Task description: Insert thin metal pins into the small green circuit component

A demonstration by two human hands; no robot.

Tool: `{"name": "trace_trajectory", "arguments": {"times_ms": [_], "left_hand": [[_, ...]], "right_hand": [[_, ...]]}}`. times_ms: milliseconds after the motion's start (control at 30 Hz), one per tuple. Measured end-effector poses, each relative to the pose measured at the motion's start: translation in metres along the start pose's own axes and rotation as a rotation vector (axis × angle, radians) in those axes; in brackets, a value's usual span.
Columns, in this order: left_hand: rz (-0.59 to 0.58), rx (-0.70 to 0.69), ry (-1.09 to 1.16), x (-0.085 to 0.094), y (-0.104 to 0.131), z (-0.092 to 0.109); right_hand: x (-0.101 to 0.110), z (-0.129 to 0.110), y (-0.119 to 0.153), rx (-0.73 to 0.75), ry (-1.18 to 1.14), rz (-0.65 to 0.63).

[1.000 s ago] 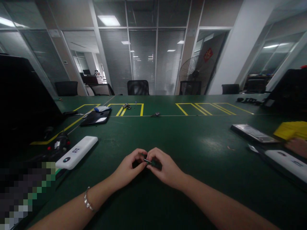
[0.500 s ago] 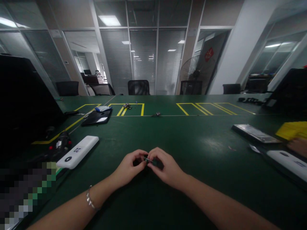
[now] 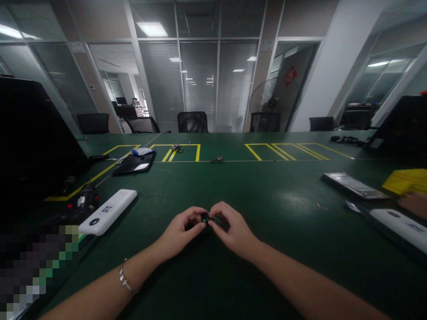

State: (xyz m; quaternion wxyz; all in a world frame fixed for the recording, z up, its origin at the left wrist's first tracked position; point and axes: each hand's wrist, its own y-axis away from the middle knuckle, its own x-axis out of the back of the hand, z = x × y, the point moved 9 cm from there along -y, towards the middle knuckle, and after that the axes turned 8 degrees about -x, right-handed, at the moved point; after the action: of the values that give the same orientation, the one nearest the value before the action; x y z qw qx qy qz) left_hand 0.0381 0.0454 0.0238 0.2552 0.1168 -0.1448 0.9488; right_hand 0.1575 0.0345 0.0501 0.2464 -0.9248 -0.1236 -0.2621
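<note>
My left hand (image 3: pixel 182 233) pinches a small dark part (image 3: pixel 204 218) between thumb and fingers, low over the green table (image 3: pixel 207 186). A greenish spot shows on that part, but its kind is too small to make out. Close beside it, my right hand (image 3: pixel 231 229) has thumb and fingertips pressed together on a thin dark piece (image 3: pixel 211 216) that touches or nearly touches the small part. The fingers hide most of both pieces. A silvery bracelet (image 3: pixel 124 275) circles my left wrist.
To the left lie a white power bank (image 3: pixel 110 212), a black device with red buttons (image 3: pixel 85 200) and a black flat case (image 3: pixel 133 162). A small metallic part (image 3: pixel 217 158) lies ahead. On the right are a hard drive (image 3: pixel 355 186), another white power bank (image 3: pixel 400 226) and another person's hand (image 3: pixel 413 203).
My right hand has shifted slightly up and right, with its fingertips a little farther from my left hand's. More of the small dark part shows between them.
</note>
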Motion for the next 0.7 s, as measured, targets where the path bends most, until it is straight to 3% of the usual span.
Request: {"name": "trace_trajectory", "arguments": {"times_ms": [367,700], "left_hand": [[0.154,0.017,0.276,0.011,-0.002,-0.015],[0.189,0.014,0.140,0.017,-0.001,-0.010]], "right_hand": [[-0.005,0.005,-0.004,-0.076,-0.012,-0.064],[-0.005,-0.003,-0.002,-0.025,-0.005,-0.110]]}}
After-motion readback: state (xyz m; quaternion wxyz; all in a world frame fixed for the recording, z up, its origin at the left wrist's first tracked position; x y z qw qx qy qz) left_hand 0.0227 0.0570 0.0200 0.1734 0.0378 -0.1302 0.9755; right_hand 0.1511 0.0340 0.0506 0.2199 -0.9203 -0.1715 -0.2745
